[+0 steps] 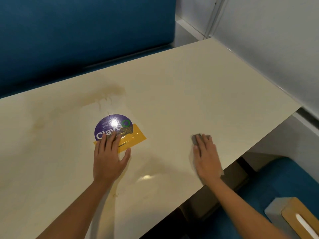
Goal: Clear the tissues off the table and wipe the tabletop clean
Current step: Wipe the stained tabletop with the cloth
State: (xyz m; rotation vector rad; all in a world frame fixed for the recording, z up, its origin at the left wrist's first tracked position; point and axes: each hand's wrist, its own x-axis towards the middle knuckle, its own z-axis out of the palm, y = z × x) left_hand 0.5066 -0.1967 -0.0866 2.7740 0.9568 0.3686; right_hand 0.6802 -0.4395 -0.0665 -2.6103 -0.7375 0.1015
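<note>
Dim soft focus, overhead glare on sticker (114,124)

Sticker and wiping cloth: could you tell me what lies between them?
Only bare tabletop separates the sticker from the cloth, seen in the head view.

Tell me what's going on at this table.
A person is wiping the table. The right hand presses flat on a grey cloth near the table's right edge. The left hand rests flat on a purple sticker in the middle. A brownish stain farther back has not been wiped yet. A tissue box sits off the table, on the blue seat.
</note>
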